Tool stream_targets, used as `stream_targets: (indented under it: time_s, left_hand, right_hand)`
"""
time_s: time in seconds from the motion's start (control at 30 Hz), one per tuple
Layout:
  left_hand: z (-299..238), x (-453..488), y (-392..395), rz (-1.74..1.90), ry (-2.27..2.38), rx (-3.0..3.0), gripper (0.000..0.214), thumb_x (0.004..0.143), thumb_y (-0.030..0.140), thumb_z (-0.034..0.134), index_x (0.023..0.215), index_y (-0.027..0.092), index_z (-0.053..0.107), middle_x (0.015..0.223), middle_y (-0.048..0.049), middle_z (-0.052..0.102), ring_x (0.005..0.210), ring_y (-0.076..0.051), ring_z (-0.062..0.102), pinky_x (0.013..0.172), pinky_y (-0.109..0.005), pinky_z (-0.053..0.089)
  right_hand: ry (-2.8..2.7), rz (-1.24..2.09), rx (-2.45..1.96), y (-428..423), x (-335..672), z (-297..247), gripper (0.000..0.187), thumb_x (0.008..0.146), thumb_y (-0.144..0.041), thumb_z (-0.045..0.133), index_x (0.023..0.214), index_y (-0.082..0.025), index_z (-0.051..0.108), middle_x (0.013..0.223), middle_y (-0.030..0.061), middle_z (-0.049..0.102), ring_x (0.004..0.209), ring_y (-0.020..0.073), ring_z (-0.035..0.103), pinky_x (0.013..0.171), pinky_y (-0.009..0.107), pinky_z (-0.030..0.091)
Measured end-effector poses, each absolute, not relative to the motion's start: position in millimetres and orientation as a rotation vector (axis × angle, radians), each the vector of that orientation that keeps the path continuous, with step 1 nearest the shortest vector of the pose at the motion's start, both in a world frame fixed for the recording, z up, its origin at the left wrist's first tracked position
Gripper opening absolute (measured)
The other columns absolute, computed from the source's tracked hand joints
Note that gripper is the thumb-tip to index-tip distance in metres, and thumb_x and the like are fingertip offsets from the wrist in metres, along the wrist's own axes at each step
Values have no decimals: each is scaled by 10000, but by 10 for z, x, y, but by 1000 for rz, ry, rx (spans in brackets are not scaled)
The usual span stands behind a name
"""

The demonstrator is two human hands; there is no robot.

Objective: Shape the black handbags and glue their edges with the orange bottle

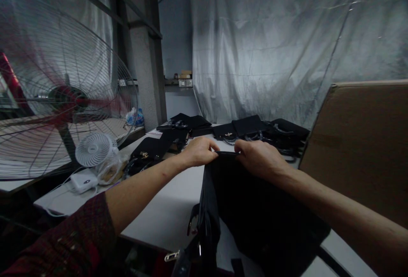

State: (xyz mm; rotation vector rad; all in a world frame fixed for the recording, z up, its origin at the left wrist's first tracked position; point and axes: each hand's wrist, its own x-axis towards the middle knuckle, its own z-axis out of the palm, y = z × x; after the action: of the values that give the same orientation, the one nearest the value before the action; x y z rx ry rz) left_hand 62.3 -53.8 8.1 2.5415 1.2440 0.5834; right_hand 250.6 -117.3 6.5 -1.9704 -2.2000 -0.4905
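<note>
A black bag [264, 213] stands in front of me at the near side of the white table, its far top edge raised toward the camera. My left hand [201, 150] pinches that edge at its left end, thumb and fingers closed on it. A short way to the right, my right hand [259, 157] grips the same edge, fingers curled over it. Metal hardware [172, 256] hangs at the bag's lower left, beside a dark strap. The bag's inside is too dark to make out.
Several black bags [247, 126] with plastic-wrapped handles lie along the back of the white table [159, 202]. A large cardboard box [360, 145] stands at right. A big caged fan [66, 94], a small white fan [94, 148] and a white box with a cable [84, 180] are at left.
</note>
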Motion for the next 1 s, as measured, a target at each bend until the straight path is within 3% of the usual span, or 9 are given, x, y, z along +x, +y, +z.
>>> stream_targets:
  time_s: [0.17,0.37,0.47,0.6,0.67,0.83,1.0]
  left_hand:
    - [53,614,-504,562,1149,2547,284,701,235,562,908,216,756,722,-2,688,669,-142,582,575,-219,387]
    - [19,630,-460,592,976,2516,223,692,148,550,846,145,711,801,-22,685,760,-136,600,666,-206,431]
    - [40,697,-466,548,976,2431,247,664,98,530,868,127,668,779,-20,667,711,-125,590,596,-190,417]
    - [92,838,-489,553,1006,2463,291,665,236,652,938,137,670,788,-19,672,687,-134,585,557,-196,395]
    - [117,897,-504,502,1013,2539,259,705,343,649,877,159,706,742,-12,673,683,-142,587,575,-210,391]
    - [174,971,-530,468,1111,2779,177,742,280,577,756,201,734,687,-14,679,683,-151,592,600,-233,361]
    - [301,897,-590,532,1121,2863,236,780,325,522,742,213,726,685,-12,681,680,-157,590,589,-231,342]
  right_hand:
    - [-2189,-509,-2006,-1162,2503,67,231,820,-299,482,999,-255,622,864,93,707,789,298,676,583,313,386]
    - [-2174,-496,-2024,-1167,2478,79,259,836,-304,495,1060,-250,613,886,107,711,820,300,682,612,318,412]
    - [-2181,-488,-2037,-1173,2461,101,263,845,-284,484,1073,-242,610,900,115,711,829,293,682,616,315,415]
    - [-2180,-471,-2051,-1171,2463,114,251,841,-225,469,1043,-218,618,889,118,712,825,268,684,621,296,416]
    - [-2181,-470,-2035,-1165,2474,104,240,846,-213,453,1018,-207,621,864,119,712,815,266,687,619,294,420]
    - [-2186,-486,-1953,-1172,2509,86,186,859,-239,469,968,-194,613,835,130,712,787,297,690,613,318,437]
    - [-2196,-544,-1901,-1303,2490,208,198,901,-231,410,1037,-224,555,948,82,714,847,248,685,650,300,449]
